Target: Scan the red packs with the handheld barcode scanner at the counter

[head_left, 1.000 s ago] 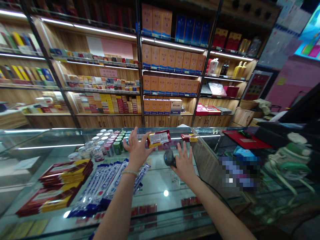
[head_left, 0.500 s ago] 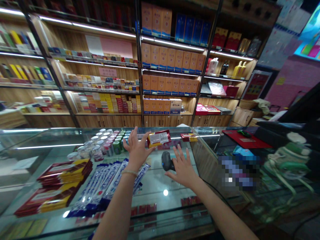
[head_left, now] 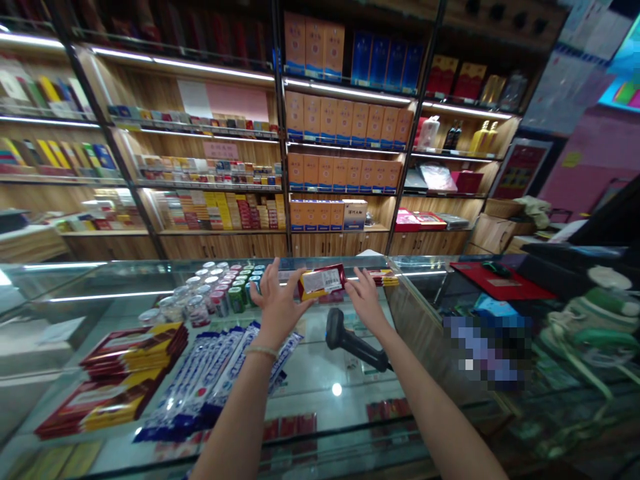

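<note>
A red and yellow snack packet (head_left: 324, 281) is held a little above the glass counter, its white label with a barcode facing me. My left hand (head_left: 280, 297) grips the packet's left end, thumb below and fingers above. At the right end, the fingertips of my right hand (head_left: 366, 300) close on the packet's edge. Below my right hand a black handheld barcode scanner (head_left: 355, 341) lies on the glass, touched by neither hand. Behind the right fingers sits a small stack of similar packets (head_left: 387, 277), partly hidden.
Blue and white wrapped bars (head_left: 210, 373) and stacks of red and yellow packets (head_left: 133, 353) lie at left on the glass counter (head_left: 320, 367). Several small jars and cans (head_left: 210, 293) stand behind them. A red mat (head_left: 495, 280) is at right. Stocked shelves (head_left: 345, 140) line the wall.
My right hand has moved up off the scanner to the packet's right end, its fingers drawing together. The scanner's handle now shows. My left hand keeps hold of the packet.
</note>
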`<state>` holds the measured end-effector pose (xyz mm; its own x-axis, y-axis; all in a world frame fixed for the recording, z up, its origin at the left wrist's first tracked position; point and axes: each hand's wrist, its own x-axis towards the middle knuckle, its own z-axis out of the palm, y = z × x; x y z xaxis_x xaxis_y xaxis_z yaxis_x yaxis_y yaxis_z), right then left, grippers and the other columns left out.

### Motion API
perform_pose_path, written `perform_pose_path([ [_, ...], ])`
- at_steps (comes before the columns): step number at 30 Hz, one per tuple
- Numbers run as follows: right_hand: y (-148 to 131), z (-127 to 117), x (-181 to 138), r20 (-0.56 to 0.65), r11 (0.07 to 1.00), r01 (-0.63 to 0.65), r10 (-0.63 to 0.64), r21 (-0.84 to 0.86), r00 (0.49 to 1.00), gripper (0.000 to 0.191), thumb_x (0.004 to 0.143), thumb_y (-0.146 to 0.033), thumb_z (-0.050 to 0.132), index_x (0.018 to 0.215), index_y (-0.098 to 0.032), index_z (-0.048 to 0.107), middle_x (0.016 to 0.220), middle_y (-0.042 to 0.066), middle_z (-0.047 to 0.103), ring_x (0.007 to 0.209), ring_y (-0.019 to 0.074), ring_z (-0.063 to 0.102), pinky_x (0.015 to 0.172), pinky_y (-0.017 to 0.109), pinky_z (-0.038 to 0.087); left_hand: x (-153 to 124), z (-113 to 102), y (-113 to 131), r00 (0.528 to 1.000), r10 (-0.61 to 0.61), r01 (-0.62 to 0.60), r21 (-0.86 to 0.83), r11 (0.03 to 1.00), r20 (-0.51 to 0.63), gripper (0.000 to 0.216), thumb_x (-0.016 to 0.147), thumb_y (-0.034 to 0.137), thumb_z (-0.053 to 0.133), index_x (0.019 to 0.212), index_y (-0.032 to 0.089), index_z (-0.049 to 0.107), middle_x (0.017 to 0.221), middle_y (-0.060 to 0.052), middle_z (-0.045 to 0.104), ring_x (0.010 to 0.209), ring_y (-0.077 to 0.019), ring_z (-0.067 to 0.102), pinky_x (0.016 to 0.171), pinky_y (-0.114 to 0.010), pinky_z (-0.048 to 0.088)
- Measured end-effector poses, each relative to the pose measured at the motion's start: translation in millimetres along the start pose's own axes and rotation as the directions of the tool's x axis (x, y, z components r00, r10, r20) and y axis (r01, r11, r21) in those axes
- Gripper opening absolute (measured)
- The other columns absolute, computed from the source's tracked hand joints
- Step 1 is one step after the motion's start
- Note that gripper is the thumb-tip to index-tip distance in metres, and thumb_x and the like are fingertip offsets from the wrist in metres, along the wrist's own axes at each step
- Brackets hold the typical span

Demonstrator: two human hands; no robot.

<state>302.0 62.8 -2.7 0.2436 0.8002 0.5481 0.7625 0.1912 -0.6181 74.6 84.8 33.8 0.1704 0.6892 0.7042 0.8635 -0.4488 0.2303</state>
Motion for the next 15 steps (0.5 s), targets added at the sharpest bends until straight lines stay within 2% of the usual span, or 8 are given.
perform_pose_path([
  [3, 3, 0, -4, -0.034, 0.997, 0.053, -0.051, 0.051, 0.998, 0.04, 0.104, -0.048, 0.047, 0.117, -0.025, 0.078, 0.159, 0.009, 0.053, 0.155, 0.0291, 0.035, 0.123, 0.055, 0.033, 0, 1, 1, 1.0, -0.008, 0.008, 0.005, 1.0, 0.004, 0.061, 0.078, 0.046, 0.085, 0.136, 0.035, 0.066, 0.171, -0.018, 0.025, 0.157, -0.0406, 0.025, 0.122, -0.073, 0.009],
  [9, -2, -18, -14, 0.007, 0.97, 0.239, -0.24, 0.042, 0.971, 0.052, 0.099, -0.047, 0.06, 0.147, -0.027, 0.059, 0.169, 0.008, 0.037, 0.158, 0.0259, 0.031, 0.124, 0.048, 0.036, 2, -3, 7, 0.998, -0.044, 0.045, -0.034, 0.998, 0.039, 0.064, 0.074, 0.048, 0.088, 0.133, 0.032, 0.068, 0.171, -0.019, 0.025, 0.156, -0.0439, 0.025, 0.121, -0.075, 0.011],
  [12, -7, -23, -17, 0.025, 0.958, 0.285, -0.286, 0.023, 0.958, 0.061, 0.096, -0.049, 0.066, 0.152, -0.028, 0.053, 0.171, 0.008, 0.033, 0.159, 0.0261, 0.029, 0.125, 0.047, 0.034, 0, -1, 11, 0.999, 0.007, -0.004, -0.045, 0.999, 0.046, 0.066, 0.073, 0.048, 0.088, 0.133, 0.032, 0.068, 0.171, -0.019, 0.025, 0.157, -0.0432, 0.025, 0.123, -0.073, 0.011],
  [15, -9, -25, -19, 0.034, 0.954, 0.299, -0.299, -0.002, 0.954, 0.061, 0.095, -0.053, 0.067, 0.149, -0.028, 0.056, 0.172, 0.008, 0.031, 0.16, 0.0265, 0.026, 0.126, 0.046, 0.033, -2, 2, 13, 0.994, 0.078, -0.074, -0.062, 0.995, 0.072, 0.069, 0.07, 0.049, 0.09, 0.133, 0.031, 0.069, 0.171, -0.019, 0.026, 0.156, -0.0442, 0.026, 0.124, -0.071, 0.01],
])
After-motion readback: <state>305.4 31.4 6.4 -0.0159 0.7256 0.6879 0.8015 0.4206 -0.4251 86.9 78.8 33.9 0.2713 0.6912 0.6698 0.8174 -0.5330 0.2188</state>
